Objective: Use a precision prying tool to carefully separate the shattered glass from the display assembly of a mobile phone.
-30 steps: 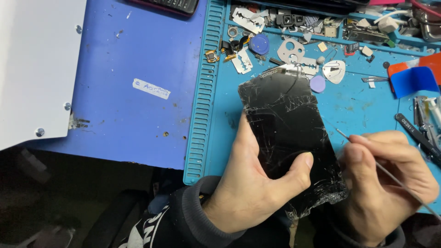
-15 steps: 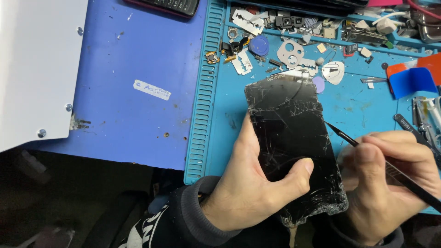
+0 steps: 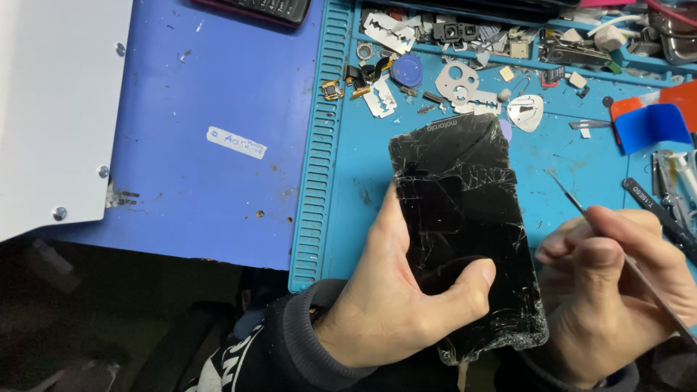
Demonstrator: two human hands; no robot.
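The left hand (image 3: 392,305) grips a black phone (image 3: 465,232), thumb pressed on the glass, fingers tucked behind it. The phone sits tilted just above the teal mat (image 3: 348,167), bottom end toward the person. The right hand (image 3: 617,290) pinches a thin metal pick (image 3: 573,196). Its sharp tip points up beside the phone's right edge, not touching it.

The glass is full of cracks, like a spider web. The bottom corner is crushed into tiny white bits. Those bits look sharp, and I think they could cut the thumb if it slides down. If the pick pushes too hard, more glass could snap off and fly. The pick could also slip on the smooth glass and poke a finger.

The mat is soft rubber with rows of slots on its left side. Thin razor blades (image 3: 379,98) lie on it, flat and shiny, and could nick a hand that reaches there. Small metal parts, a blue round piece (image 3: 406,70) and a blue plastic card (image 3: 650,125) lie near the top. The bench (image 3: 218,87) is darker blue and scratched.
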